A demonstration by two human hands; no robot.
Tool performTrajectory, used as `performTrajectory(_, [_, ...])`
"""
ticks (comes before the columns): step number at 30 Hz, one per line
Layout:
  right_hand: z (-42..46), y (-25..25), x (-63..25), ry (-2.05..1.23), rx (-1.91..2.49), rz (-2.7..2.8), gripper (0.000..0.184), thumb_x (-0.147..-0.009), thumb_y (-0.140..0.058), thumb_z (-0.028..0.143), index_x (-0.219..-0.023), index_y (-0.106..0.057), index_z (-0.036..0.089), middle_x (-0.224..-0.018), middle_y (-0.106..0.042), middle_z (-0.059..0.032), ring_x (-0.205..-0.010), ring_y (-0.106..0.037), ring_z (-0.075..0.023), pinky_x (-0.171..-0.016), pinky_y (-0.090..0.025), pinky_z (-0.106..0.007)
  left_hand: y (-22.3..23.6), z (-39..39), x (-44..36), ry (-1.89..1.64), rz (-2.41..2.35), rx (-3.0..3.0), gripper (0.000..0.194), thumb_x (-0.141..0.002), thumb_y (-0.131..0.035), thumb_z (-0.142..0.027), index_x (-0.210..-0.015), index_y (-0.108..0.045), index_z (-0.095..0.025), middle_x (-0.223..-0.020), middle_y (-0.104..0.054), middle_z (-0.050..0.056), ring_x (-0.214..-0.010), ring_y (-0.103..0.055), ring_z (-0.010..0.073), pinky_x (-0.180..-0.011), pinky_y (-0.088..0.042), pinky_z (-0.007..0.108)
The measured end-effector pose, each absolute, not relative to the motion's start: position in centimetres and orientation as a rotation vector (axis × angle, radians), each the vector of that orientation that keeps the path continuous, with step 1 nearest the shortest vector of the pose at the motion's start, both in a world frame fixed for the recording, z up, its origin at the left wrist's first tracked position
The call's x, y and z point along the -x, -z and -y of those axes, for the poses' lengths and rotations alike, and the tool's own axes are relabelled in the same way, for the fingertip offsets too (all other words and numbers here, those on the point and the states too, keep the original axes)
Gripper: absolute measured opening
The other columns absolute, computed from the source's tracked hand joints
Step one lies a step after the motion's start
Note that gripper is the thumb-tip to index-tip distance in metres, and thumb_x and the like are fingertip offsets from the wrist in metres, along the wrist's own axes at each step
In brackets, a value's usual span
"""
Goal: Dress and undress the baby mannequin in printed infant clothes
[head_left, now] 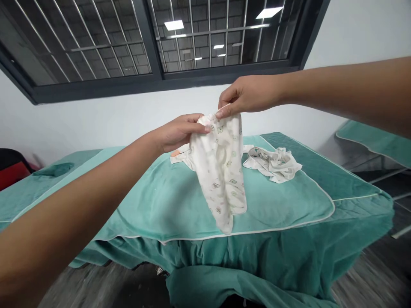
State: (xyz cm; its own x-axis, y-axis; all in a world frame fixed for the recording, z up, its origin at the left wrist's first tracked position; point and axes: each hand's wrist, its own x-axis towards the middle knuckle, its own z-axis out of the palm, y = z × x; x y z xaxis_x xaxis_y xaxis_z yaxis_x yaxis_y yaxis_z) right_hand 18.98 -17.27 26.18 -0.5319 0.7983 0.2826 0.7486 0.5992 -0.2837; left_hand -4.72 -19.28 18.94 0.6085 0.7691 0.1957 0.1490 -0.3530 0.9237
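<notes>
A pair of white baby pants [221, 167] with small printed animal figures hangs in front of me, its two legs pointing down above the bed. My left hand [183, 130] pinches the waistband on its left side, thumb in front. On the other side my right hand [239, 98] grips the top edge between thumb and fingers, a little higher. Partly hidden behind the pants lies a white cloth piece [183, 158] with a small orange-pink part at its left end; I cannot tell what it is. A crumpled white printed garment [274, 163] rests to the right.
A light green blanket [154, 196] with white piping covers a bed with a darker green spread [359, 209]. Beyond it stand a white wall [135, 111] and a barred window [160, 77]. Another green bed [379, 141] is at right; a red and black object [13, 169] is at left.
</notes>
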Motion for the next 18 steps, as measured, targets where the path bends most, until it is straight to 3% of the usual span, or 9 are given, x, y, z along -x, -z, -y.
performTrajectory(5, [12.3,-25.3,-22.4,-0.191,1.235,2.533,0.053,-0.087,-0.063,0.064,-0.073,-0.068,0.014,-0.088,-0.065,0.0026,-0.091,-0.069,-0.0161,-0.079,-0.052,-0.030,-20.3,18.2,6.4,-0.587,-1.130,-2.098,0.021,-0.064,-0.083,-0.035,-0.076,-0.075,-0.021,-0.084,-0.074,0.003,-0.088,-0.069,0.0250,-0.080,-0.054,0.033])
performTrajectory(10, [10.8,-23.8,-24.1,-0.199,1.374,2.395,0.056,-0.085,-0.063,0.070,-0.071,-0.064,0.015,-0.094,-0.069,0.0003,-0.098,-0.069,-0.0211,-0.081,-0.054,-0.033,-20.9,16.7,8.6,-0.277,-1.363,-2.357,0.023,-0.064,-0.081,-0.042,-0.066,-0.070,-0.022,-0.074,-0.068,0.001,-0.082,-0.065,0.0234,-0.075,-0.049,0.030])
performTrajectory(14, [12.9,-23.6,-22.5,-0.439,1.311,2.493,0.049,-0.084,-0.069,0.064,-0.077,-0.068,0.016,-0.094,-0.071,-0.0015,-0.095,-0.070,-0.0214,-0.080,-0.056,-0.036,-20.1,16.4,8.8,-0.741,-1.394,-2.307,0.032,-0.074,-0.075,-0.048,-0.065,-0.064,-0.020,-0.069,-0.060,0.003,-0.080,-0.063,0.0227,-0.074,-0.048,0.032])
performTrajectory(18, [16.2,-24.3,-18.3,-0.832,1.095,2.376,0.031,-0.081,-0.081,0.046,-0.082,-0.070,0.016,-0.090,-0.072,-0.0041,-0.095,-0.070,-0.0226,-0.083,-0.059,-0.037,-19.2,16.8,7.1,-1.320,-1.112,-2.001,0.033,-0.087,-0.063,-0.053,-0.089,-0.067,-0.021,-0.088,-0.065,0.003,-0.094,-0.067,0.0224,-0.081,-0.051,0.034])
